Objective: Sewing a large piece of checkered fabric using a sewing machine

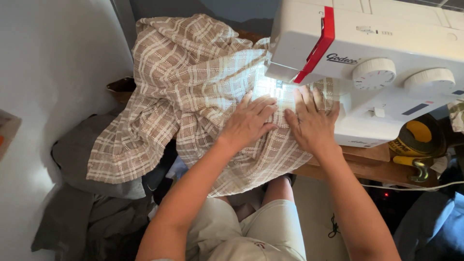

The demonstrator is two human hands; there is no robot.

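Beige plaid cloth [193, 82] under left hand [249, 121] and right hand [311, 125], fingers spread flat, beside sewing machine [382, 43].

hands [280, 123] on cloth [193, 96] under sewing machine [386, 43]

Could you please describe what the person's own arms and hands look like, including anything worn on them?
Both forearms are bare, with no sleeves reaching into view. The left hand shows no jewellery or glove. The right hand wears a thin ring on one finger. No watch or bracelet shows at either wrist.
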